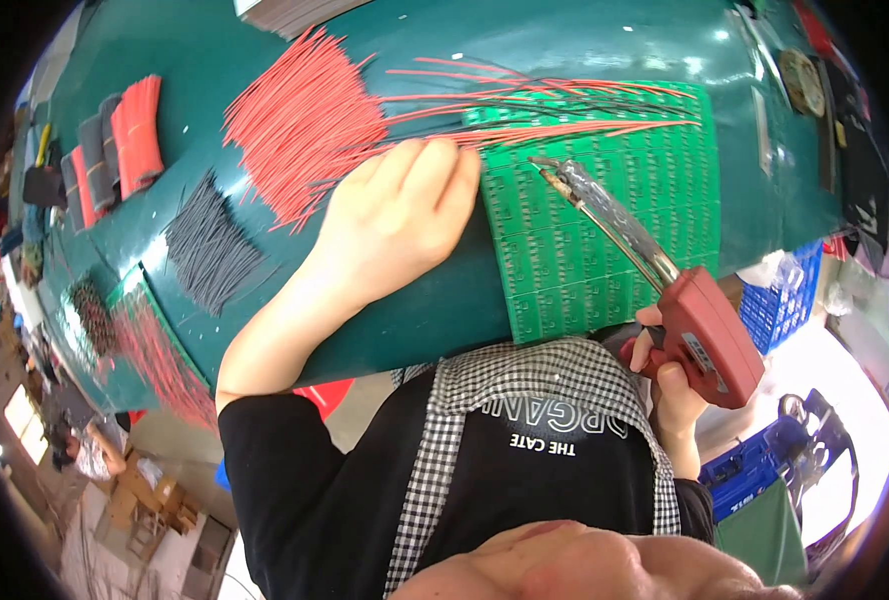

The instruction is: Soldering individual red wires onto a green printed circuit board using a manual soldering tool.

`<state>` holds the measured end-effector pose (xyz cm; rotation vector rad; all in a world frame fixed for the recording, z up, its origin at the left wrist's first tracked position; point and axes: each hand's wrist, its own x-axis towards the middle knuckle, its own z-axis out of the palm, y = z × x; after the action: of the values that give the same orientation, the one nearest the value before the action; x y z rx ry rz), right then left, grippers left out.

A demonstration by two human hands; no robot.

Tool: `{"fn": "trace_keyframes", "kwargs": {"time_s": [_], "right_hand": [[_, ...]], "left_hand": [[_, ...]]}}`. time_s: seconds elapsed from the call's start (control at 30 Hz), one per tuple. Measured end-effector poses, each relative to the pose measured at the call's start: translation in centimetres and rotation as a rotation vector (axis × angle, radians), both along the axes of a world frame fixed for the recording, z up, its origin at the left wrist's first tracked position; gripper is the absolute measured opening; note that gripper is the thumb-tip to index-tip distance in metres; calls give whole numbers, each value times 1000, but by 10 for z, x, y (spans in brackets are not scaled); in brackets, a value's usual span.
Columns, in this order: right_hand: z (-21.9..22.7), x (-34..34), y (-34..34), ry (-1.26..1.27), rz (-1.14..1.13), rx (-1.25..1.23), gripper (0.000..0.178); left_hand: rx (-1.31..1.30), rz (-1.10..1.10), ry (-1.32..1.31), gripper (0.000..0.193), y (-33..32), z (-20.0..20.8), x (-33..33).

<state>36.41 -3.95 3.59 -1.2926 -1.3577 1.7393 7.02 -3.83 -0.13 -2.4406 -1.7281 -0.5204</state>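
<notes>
My right hand (669,372) grips a soldering gun (710,335) by its dark red handle. Its long metal barrel points up and left, and the tip is over the upper left of a green circuit board panel (605,230). Small parts sit in rows across the panel. My left hand (405,215) is closed, knuckles up, at the lower right edge of a pile of red wires (305,125); its fingertips are hidden, so what they hold cannot be made out. Red and black wires (555,100) lie across the panel's far edge, beyond the gun's tip.
Left of the red pile lies a heap of dark grey wires (213,245). Tied red bundles (140,130) and grey bundles (95,155) rest farther left. A second board with red wires (160,340) is at the table's near left. A blue crate (780,305) stands off the right edge.
</notes>
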Motion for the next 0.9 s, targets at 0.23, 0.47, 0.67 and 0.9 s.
{"fn": "trace_keyframes", "kwargs": {"time_s": [0.23, 0.47, 0.67, 0.9], "right_hand": [[18, 27, 37, 59, -255, 512, 60], [24, 46, 126, -204, -635, 973, 29], [17, 104, 194, 439, -347, 394, 45], [-8, 46, 86, 1022, -337, -169, 56]], "left_hand": [[50, -23, 74, 30, -5, -2, -4], [48, 13, 60, 28, -8, -5, -6], [29, 60, -13, 26, -9, 9, -14], [175, 138, 43, 27, -13, 29, -25]]}}
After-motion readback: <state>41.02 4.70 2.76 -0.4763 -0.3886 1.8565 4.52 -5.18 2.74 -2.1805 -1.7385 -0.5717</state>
